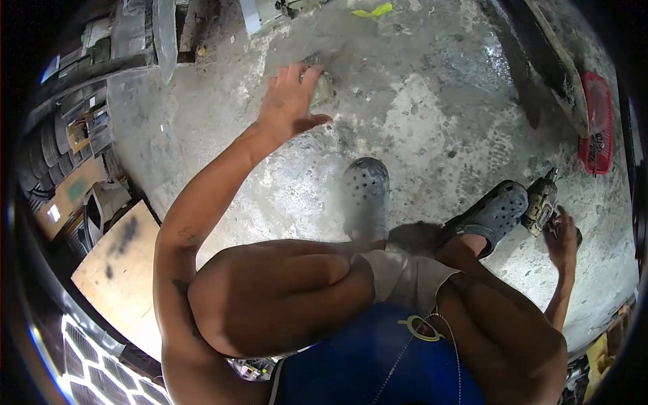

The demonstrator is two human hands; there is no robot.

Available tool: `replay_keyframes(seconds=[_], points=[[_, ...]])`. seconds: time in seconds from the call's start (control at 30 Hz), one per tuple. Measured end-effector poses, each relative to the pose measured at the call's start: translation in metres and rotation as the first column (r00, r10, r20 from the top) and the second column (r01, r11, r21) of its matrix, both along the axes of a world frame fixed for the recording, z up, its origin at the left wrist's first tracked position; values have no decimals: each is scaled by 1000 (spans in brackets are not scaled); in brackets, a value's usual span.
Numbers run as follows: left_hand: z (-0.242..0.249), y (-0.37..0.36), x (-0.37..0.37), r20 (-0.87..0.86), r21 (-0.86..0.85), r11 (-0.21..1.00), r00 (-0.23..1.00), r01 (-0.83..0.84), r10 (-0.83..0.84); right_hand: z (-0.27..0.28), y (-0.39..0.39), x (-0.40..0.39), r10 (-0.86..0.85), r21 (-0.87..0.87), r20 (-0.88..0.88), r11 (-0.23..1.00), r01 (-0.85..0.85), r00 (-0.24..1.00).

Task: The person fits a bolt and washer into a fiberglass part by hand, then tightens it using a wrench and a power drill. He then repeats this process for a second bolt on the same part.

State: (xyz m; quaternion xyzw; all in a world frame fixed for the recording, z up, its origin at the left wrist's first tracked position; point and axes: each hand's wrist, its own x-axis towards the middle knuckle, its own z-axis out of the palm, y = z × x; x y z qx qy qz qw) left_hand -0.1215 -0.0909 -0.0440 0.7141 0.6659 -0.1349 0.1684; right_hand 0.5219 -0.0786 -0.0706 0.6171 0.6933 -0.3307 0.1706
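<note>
My left hand (289, 104) reaches forward over the concrete floor (418, 115), its fingers spread and thumb out to the side. Close beside those fingers, and partly hidden by them, lies a small pale greenish object (322, 89); its kind does not show. Down at the right, a cordless drill (540, 206) lies on its side next to my shoe, its chuck directed forward. My right hand (563, 237) is at the drill's handle, with its fingers curled round it.
Two grey clogs (366, 192) are on my feet. A red plastic basket (597, 125) stands at the far right beside a long dark beam (550, 61). Wooden boards (118, 263) and stacked metal pieces (50, 145) line the left. A yellow-green strip (372, 11) lies ahead.
</note>
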Motion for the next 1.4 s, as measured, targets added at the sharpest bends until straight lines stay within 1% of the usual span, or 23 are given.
replay_keyframes(seconds=[0.07,0.13,0.2,0.23,0.27,0.37,0.5,0.57,0.6,0.67,0.7,0.73,0.8,0.83,0.87,0.9,0.93,1.07,1.13,1.2,1.23,1.3,1.4], points=[[-4,-5,-1,-51,17,1000,999,8,-7,-5,-24,-11,217,194,-6,958,-211,976],[-6,-5,-5,-90,51,989,987,137,-132,-3,-23,-38,110,150,88,981,-123,990],[-10,0,-8,-131,89,959,958,269,-256,-28,-30,-32,-38,256,83,967,15,996],[-14,1,-7,-144,57,935,930,350,-339,-38,-34,-29,12,387,30,922,-23,999],[-17,3,-7,-156,23,904,895,427,-418,-44,-33,-21,11,387,28,922,-21,1000],[-13,18,1,-145,-107,914,904,390,-403,-44,-30,-20,-107,219,-210,964,153,972],[-7,37,-11,-126,43,931,926,362,-355,-26,-25,-29,-10,266,-288,960,90,958],[15,51,-13,46,285,937,974,202,-223,-16,-25,-24,-46,196,-212,977,88,976],[19,53,-17,41,280,937,973,207,-227,-9,-23,-25,-51,191,-217,977,94,975],[25,60,-24,314,175,973,945,-151,90,4,-23,-31,-348,-136,-354,937,321,868],[30,61,-18,412,25,955,874,-296,260,7,-27,-36,-354,-137,-354,935,326,866],[33,60,-10,413,24,957,874,-291,255,10,-30,-41,-176,-14,-355,983,183,918],[34,56,10,521,-269,851,676,-451,522,17,-35,-45,192,219,-281,967,-132,940],[25,54,16,526,-272,852,672,-448,521,24,-34,-56,510,385,-45,802,-456,859],[12,48,22,593,-344,830,583,-439,555,32,-30,-67,509,381,-37,803,-458,860],[2,43,27,648,-415,806,485,-422,587,60,-14,-112,204,220,-357,967,-130,912],[-3,39,36,653,-417,807,480,-418,586,76,-5,-138,-164,-42,-579,984,172,799],[-13,26,58,678,-487,792,412,-368,609,86,-4,-140,-157,-126,-419,985,114,894],[-9,27,61,669,-499,790,421,-357,613,94,2,-157,-60,-49,-541,998,40,839],[-2,31,65,641,-481,822,517,-305,567,96,7,-168,-9,-9,-594,1000,4,804],[-2,31,66,641,-486,819,512,-305,571,96,9,-171,-24,-59,-614,998,-16,789],[-5,32,71,676,-317,925,633,-212,377,100,8,-187,-136,-172,-643,985,30,754],[-3,38,75,652,-293,940,683,-173,329,96,5,-192,-179,-222,-682,975,33,709]])
